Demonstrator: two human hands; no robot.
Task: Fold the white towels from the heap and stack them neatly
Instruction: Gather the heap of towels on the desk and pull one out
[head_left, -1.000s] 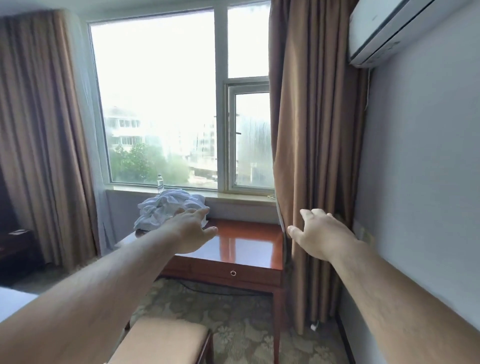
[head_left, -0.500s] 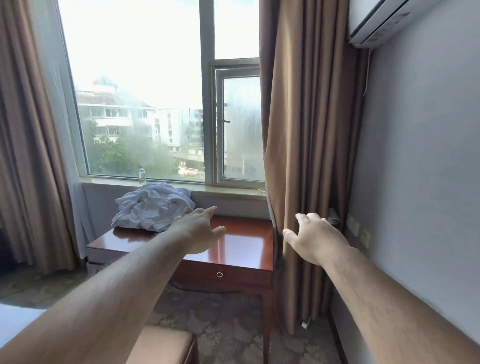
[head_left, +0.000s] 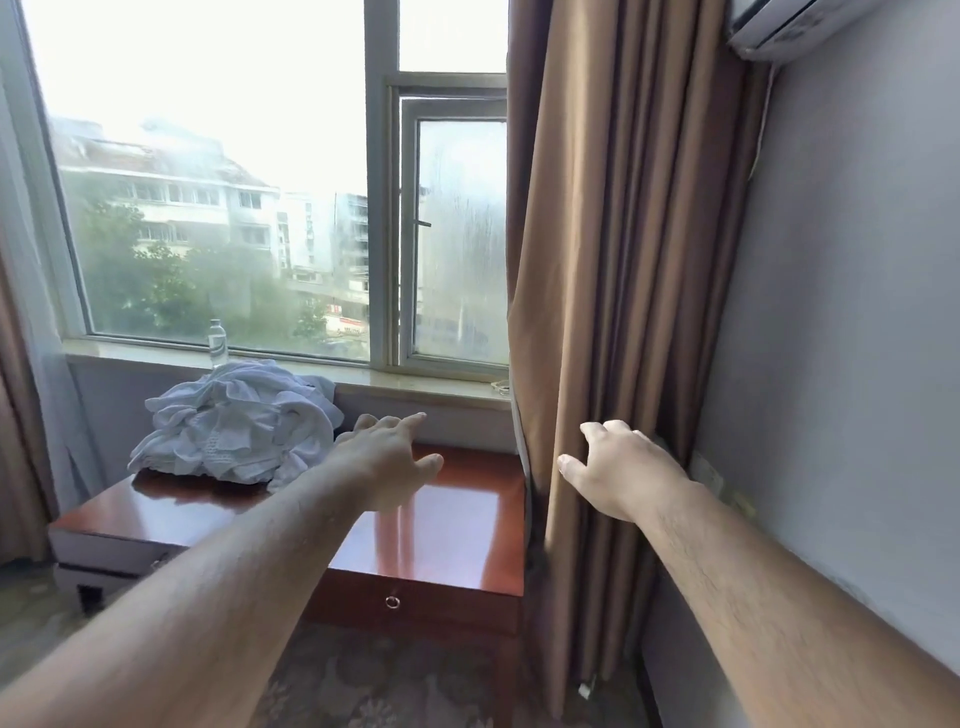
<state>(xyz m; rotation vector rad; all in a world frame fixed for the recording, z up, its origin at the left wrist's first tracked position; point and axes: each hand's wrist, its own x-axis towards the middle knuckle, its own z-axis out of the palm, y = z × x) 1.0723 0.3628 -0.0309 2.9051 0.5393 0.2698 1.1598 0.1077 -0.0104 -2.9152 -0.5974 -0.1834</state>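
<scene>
A heap of crumpled white towels (head_left: 239, 421) lies on the back left part of a glossy reddish wooden table (head_left: 457, 519) under the window. My left hand (head_left: 387, 462) is stretched out over the table, just right of the heap, fingers spread and holding nothing. My right hand (head_left: 623, 470) reaches forward in front of the brown curtain, to the right of the table, fingers relaxed and empty. No folded towel is in sight.
A brown curtain (head_left: 613, 260) hangs at the table's right edge, against a grey wall (head_left: 857, 312). A clear water bottle (head_left: 217, 343) stands on the windowsill behind the heap. The table has a drawer with a ring pull (head_left: 392, 602). Patterned carpet covers the floor.
The view has closed in on the table, and the heap and window look larger. Both arms stay stretched forward, and the stool at the bottom has left the view.
</scene>
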